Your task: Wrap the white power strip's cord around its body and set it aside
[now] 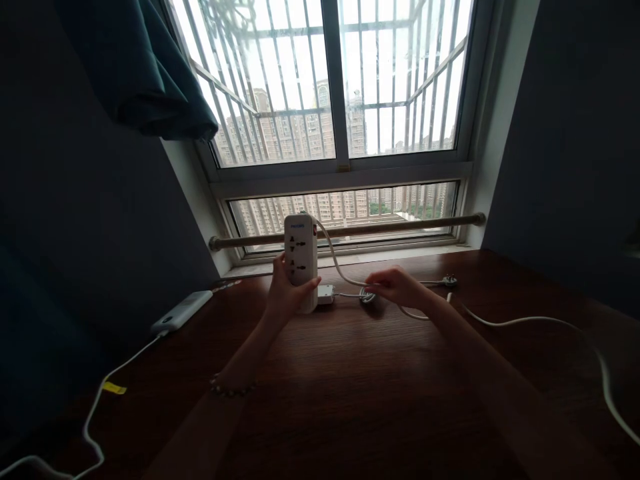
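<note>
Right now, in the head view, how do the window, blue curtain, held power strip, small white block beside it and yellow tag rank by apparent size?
1. Window
2. Blue curtain
3. Power strip
4. White block and yellow tag: too alike to rank; the tag also looks nearer the camera.

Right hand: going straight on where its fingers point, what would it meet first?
Past the cord it holds, the right hand would probably meet the power strip in the left hand; depth is unclear, so the adapter might come first.
</note>
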{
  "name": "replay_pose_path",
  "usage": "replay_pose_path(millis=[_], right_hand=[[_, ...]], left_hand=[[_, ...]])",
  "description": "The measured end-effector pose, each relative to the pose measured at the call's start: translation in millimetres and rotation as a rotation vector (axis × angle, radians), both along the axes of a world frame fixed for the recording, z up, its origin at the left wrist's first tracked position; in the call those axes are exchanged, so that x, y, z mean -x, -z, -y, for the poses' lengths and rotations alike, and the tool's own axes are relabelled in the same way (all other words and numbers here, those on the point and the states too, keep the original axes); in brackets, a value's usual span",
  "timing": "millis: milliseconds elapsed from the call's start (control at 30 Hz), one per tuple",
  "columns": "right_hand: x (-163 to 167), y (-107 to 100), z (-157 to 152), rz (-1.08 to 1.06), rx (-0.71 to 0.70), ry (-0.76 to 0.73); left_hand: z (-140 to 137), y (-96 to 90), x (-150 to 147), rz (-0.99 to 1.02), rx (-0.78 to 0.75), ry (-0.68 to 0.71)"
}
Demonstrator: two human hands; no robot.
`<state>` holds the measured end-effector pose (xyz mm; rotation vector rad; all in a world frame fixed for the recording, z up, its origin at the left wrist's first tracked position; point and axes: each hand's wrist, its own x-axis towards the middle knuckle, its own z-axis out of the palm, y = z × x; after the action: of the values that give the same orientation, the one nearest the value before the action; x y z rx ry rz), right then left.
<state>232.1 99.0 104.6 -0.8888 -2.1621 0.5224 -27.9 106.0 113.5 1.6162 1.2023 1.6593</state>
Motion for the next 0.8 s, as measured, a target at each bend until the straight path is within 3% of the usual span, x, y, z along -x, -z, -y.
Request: replay_pose_path(millis=[167,333,533,667,800], right_hand=[[16,-30,42,0.13,-0.063,-0.234],[17,-47,61,0.054,-0.114,-0.265],[7,-47,51,-0.029,-0.224,-0.044],[-4,-47,40,-0.088,-0.222,0.155],[-20,-43,26,-0.191,-0.143,0.234]], left_hand=[[0,7.4,0,-0.55,-0.164,-0.232],[17,6.6,-13,-0.942,-0.143,-0.202],[29,4.1,-21,-1.265,-0.295,0.045],[34,3.5,-24,-1.284,-0.407,0.137],[41,-1.0,-26,-1.254,-0.516,0.241]])
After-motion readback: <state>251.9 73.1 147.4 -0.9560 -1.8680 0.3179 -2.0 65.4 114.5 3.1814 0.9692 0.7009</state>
